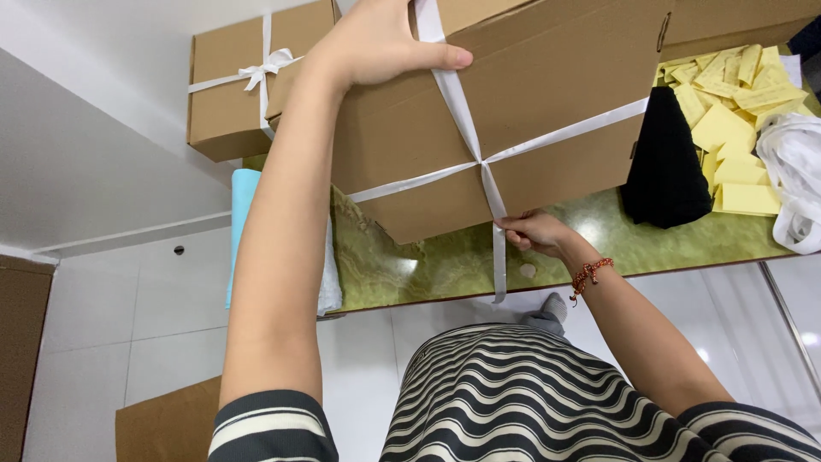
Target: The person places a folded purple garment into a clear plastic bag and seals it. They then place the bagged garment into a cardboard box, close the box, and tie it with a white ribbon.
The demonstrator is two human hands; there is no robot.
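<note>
Head view: hands [376,43] [534,231] on ribboned cardboard box [547,111].

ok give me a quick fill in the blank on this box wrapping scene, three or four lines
1. The left hand grips the top edge of the cardboard ____.
2. The right hand pinches a white ____.
3. The ribbon crosses on the box above a ____ table.
4. The finished box carries a ribbon tied in a ____.

Missing: box; ribbon; green; bow
</note>
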